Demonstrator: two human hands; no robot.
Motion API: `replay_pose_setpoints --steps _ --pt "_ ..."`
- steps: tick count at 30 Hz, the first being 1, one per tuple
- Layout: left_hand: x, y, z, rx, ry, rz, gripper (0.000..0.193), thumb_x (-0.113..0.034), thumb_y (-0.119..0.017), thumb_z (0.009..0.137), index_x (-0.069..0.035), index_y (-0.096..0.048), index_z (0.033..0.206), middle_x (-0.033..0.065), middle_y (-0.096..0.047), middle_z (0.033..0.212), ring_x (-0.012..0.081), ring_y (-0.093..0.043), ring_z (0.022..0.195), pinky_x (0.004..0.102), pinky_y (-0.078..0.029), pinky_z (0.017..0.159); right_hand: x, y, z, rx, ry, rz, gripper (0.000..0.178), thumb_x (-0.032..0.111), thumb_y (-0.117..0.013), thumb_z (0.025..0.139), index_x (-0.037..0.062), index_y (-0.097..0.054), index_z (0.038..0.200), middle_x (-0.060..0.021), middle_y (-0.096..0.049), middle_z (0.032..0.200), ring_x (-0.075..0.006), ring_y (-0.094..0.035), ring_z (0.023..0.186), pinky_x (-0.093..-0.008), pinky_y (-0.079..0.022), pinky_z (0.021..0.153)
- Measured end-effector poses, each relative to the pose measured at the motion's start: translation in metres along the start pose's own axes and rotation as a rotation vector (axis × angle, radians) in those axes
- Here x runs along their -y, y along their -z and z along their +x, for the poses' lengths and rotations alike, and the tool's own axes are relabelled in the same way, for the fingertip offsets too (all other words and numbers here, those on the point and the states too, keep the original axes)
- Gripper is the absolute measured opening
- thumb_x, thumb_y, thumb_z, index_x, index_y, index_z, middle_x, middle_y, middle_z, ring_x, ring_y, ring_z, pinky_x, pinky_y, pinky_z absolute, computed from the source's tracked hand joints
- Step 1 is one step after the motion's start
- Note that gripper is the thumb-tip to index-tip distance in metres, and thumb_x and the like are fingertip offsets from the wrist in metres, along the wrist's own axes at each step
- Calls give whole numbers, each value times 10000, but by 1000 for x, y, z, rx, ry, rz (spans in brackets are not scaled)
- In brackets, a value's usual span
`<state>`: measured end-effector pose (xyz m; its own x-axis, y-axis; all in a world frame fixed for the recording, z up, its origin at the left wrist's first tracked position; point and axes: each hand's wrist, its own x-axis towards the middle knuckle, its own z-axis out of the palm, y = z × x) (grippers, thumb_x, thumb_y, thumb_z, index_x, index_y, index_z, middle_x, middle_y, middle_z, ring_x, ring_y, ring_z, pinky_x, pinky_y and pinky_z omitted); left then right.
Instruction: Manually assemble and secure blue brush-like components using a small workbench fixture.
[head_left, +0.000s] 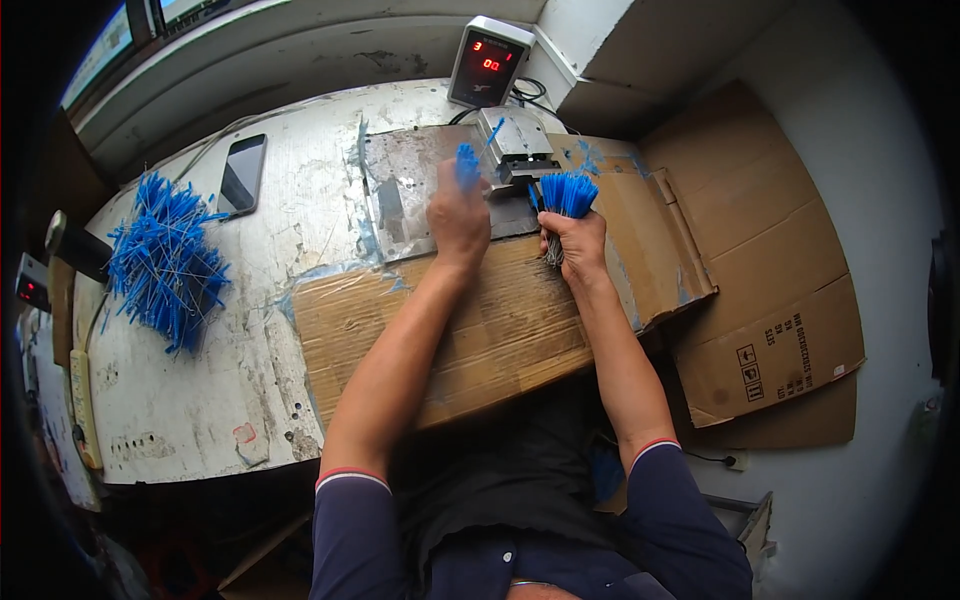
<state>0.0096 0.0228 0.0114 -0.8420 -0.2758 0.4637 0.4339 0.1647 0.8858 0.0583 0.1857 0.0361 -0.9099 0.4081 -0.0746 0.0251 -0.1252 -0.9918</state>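
Note:
My right hand (580, 242) is closed around a thick bundle of blue-tipped wires (569, 192). The blue ends point up and away from me, and thin metal ends show below the fist. Left of it, my left hand (460, 222), smeared by motion, is closed with a small bunch of blue pieces (467, 166) standing out of its top. A small metal machine (518, 140) with a dark jaw-like front sits just beyond both hands. One slim blue piece (495, 132) shows at its left side. The left fingertips are blurred.
A large tangled pile of blue-tipped wires (168, 262) lies at the left, near a phone (242, 175). Behind the machine stands a display box (490, 62) with red digits. Cardboard (440, 350) covers the table's front, and a cardboard box (770, 290) is at the right.

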Motion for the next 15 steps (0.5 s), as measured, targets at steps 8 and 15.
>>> replay_pose_setpoints --steps 8,15 --pt "2 -2 2 -61 -84 145 124 -112 -528 987 -86 -580 1096 138 -703 859 371 -685 808 486 -509 700 -3 0 3 -24 15 -66 107 -41 -760 779 -16 -659 805 -78 -642 669 -150 -611 507 -283 -504 429" --pt "4 0 -2 173 -206 443 99 -18 -531 888 -52 -560 976 170 -635 813 412 -619 788 531 -467 719 -1 3 -1 -36 5 44 128 -11 -783 782 -10 -676 852 -92 -679 739 -160 -661 587 -294 -566 476"
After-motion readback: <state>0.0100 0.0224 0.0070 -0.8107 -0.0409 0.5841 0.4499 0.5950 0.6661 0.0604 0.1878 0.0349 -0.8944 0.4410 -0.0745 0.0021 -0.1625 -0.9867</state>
